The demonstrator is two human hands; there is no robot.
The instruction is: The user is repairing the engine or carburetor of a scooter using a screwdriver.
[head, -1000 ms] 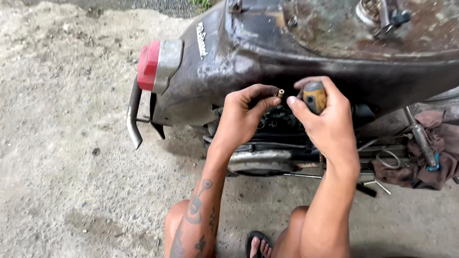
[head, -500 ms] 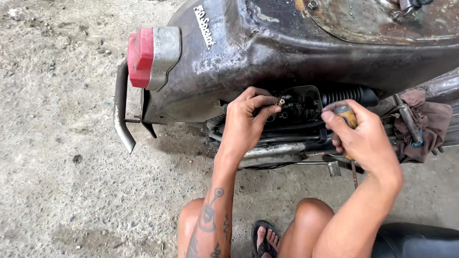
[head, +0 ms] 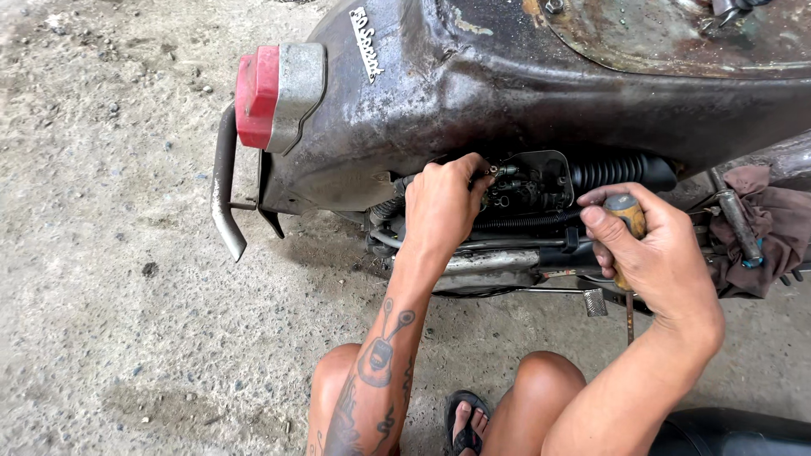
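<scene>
A person crouches on a concrete floor [head: 110, 279] beside the rear of an old dark scooter [head: 473, 93] with a red tail light [head: 256, 95]. The left hand [head: 443, 211] reaches into the open engine bay, its grip pinching what looks like a small screw [head: 492, 171] against the engine parts [head: 528, 181]. The right hand [head: 655, 257], just to the side of the engine, has its grip closed around a screwdriver [head: 627, 221] with a yellow handle, its shaft pointing down, near a crumpled rag [head: 764, 228].
</scene>
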